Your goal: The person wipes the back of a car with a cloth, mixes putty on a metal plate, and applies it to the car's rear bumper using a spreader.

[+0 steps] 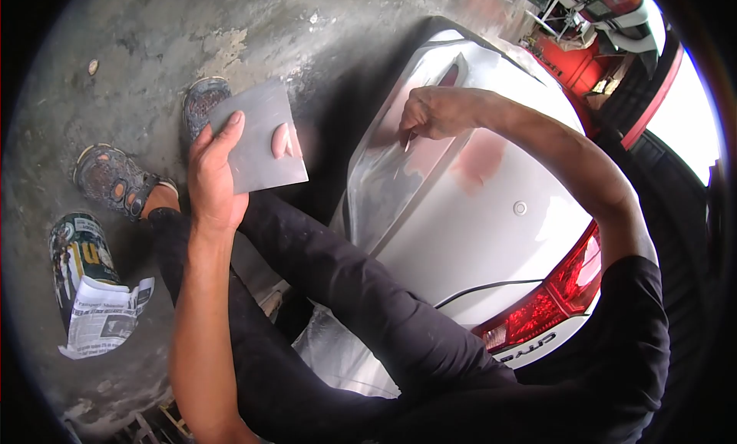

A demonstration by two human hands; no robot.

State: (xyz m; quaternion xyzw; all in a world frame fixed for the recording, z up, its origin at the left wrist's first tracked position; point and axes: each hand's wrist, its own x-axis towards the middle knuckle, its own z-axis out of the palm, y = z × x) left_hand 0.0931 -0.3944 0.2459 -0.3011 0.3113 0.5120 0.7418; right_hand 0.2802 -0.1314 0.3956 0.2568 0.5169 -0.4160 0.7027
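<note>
My left hand (213, 161) grips a flat grey mixing board (257, 156) by its edge, thumb on top. A small mound of pink putty (284, 141) sits on the board. My right hand (439, 112) is closed at the white car's rear bumper (530, 171), the fingers pinching a thin, pale-edged putty spreader (408, 145), mostly hidden by the hand. Around it the panel is dull and sanded, with pinkish smears. A larger pink patch (480, 165) shows beside my right wrist.
A red tail light (549, 294) is near my right elbow. A paint can (80, 248) and a newspaper sheet (106, 317) are on the concrete floor (146, 37) at left. My shoes (111, 175) rest there too. Another vehicle (622, 10) and a red object (564, 64) stand at upper right.
</note>
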